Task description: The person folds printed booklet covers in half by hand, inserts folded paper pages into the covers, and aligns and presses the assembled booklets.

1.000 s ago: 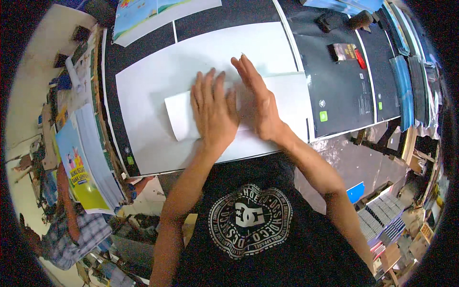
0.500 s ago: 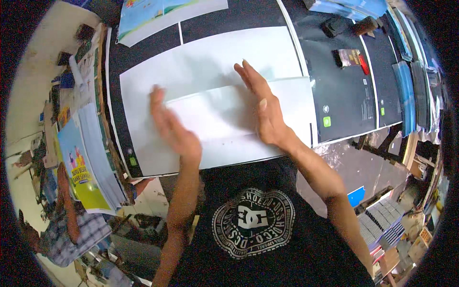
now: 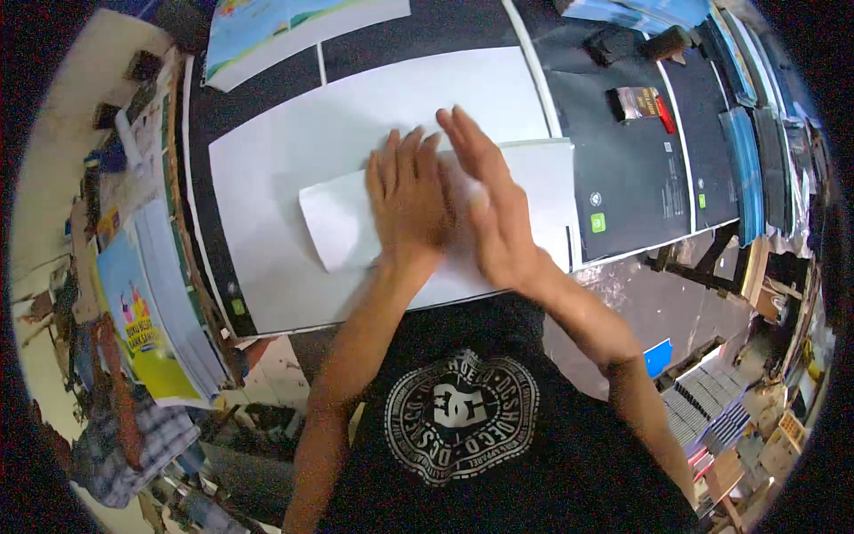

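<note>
On the white sheet (image 3: 267,187), both hands (image 3: 409,200) flat on folded paper (image 3: 338,222).

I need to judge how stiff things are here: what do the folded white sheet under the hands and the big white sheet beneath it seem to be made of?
The folded white sheet looks like thin matte paper: it curves softly at its left edge and shows no gloss. The big white sheet looks like heavier matte paper or thin card, lying dead flat with crisp straight edges; which, I cannot tell. Both hands, left hand and right hand, lie flat on the folded one.

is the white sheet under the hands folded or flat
Folded, it seems: the white sheet shows a rounded doubled edge at its left end, with the left hand and right hand pressing it flat.
</note>
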